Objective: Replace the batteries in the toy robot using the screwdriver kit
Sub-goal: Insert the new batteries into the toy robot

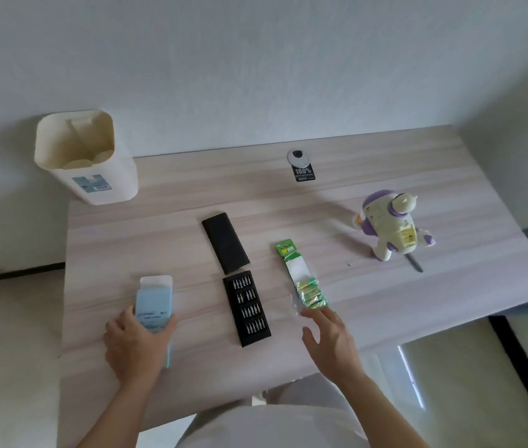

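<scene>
The white and purple toy robot (391, 225) lies on its front at the right of the wooden table (175, 202), its battery bay showing. A screwdriver (414, 264) lies just below it, partly under its leg. The black bit tray (246, 308) of the screwdriver kit sits in the middle, with its black sleeve (225, 243) behind it. A green pack of batteries (301, 279) lies to the right of the tray. My left hand (135, 345) grips a light blue box (154, 303) with its flap open. My right hand (330, 342) hovers with fingers spread, fingertips at the battery pack's near end.
A cream bin (86, 160) stands at the table's back left corner. A round cable grommet with a black sticker (301, 166) sits near the back edge. The table's near edge runs just before my body, and the floor drops off at the right.
</scene>
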### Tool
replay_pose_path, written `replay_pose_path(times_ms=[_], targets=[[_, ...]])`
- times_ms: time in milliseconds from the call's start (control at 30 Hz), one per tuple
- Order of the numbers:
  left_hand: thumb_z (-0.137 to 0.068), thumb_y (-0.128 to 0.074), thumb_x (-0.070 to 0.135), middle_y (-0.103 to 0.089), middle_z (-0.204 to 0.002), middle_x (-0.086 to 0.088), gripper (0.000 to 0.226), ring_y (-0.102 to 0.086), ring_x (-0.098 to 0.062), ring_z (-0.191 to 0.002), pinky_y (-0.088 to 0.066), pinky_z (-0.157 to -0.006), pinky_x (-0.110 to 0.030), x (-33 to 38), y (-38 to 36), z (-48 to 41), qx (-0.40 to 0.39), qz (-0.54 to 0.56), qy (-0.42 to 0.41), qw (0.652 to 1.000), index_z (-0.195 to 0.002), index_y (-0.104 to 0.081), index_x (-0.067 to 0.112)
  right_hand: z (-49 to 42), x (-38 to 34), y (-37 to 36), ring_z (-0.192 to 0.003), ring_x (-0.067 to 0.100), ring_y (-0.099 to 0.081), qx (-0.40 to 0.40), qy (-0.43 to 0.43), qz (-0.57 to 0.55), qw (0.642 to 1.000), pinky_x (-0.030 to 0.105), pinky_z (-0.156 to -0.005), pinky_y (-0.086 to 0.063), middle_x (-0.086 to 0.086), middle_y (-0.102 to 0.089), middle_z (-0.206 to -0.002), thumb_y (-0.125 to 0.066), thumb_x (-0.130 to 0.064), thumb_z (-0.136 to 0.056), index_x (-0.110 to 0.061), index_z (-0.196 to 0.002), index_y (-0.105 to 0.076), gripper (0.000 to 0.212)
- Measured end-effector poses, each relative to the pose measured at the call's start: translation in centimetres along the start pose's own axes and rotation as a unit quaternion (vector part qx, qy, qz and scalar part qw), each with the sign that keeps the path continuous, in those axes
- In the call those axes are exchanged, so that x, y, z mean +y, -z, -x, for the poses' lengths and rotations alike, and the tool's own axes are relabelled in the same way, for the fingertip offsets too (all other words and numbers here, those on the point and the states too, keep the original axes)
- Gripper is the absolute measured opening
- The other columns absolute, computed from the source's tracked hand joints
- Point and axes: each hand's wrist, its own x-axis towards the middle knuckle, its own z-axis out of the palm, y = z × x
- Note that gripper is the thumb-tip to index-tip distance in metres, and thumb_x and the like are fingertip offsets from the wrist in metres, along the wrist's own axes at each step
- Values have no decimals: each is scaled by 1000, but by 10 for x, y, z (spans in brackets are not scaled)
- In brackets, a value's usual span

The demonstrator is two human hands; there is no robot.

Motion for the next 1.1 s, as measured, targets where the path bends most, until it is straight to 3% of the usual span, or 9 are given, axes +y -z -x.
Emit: replay_pose_path(times_ms=[100, 233, 400, 533, 700, 900, 1100], targets=[[-62, -93, 34, -49, -116, -32, 84, -50, -50, -107, -44, -82, -63, 12, -1, 6, 34, -11, -29, 999, -128, -51, 2, 7, 21, 5, -79, 24, -62, 30, -49, -38, 998, 29, -67, -49, 0, -66, -99, -71, -5, -78, -20, -108, -70, 33], [-71, -87, 14, -53, -116, -29, 51, -52, -49, -102, -45, -76, -60, 49, -7, 29, 55, 5, -149, 987, -114, -62, 2, 3, 45, 13, -85, 23, -66, 46, -87, -64, 993, 35, -69, -54, -1, -66, -100, -70, -5, -82, -18, -109, -70, 30], [-84, -77, 15, -58, -108, -9, 30, -58, -27, -98, -51, -84, -42, 113, -31, 68, -69, 72, -270, 958, -110, -64, 9, -26, 72, 29, -86, 16, -66, 26, -74, -81, 994, 30, -67, -53, -1, -67, -99, -67, -6, -85, -17, -109, -70, 27], [-87, -74, 20, -56, -103, 0, 27, -56, -16, -87, -50, -79, -32, 157, -59, 109, -127, 91, -250, 956, -110, -64, 12, -54, 102, 52, -81, 13, -64, -22, -23, -101, 994, 31, -66, -55, -2, -66, -95, -65, -6, -87, -15, -109, -70, 24], [-88, -73, 25, -52, -110, 3, 35, -53, -13, -94, -39, -80, -23, 195, -89, 143, -150, 112, -135, 973, -120, -62, 13, -88, 123, 67, -77, 16, -65, -87, 62, -104, 989, 35, -70, -56, -1, -67, -92, -65, -9, -88, -15, -105, -70, 19], [-86, -75, 26, -52, -111, 0, 44, -55, -17, -97, -43, -81, -26, 211, -107, 163, -127, 118, -71, 982, -125, -58, 14, -110, 113, 61, -80, 15, -64, -158, 116, -109, 975, 37, -74, -56, -2, -68, -94, -62, -13, -91, -17, -107, -70, 19], [-84, -78, 21, -55, -108, 1, 43, -57, -19, -97, -52, -85, -36, 210, -123, 161, -91, 162, -31, 982, -120, -57, 13, -128, 98, 44, -75, 16, -63, -162, 126, -121, 971, 38, -72, -57, 4, -67, -96, -65, -10, -90, -12, -107, -71, 18]])
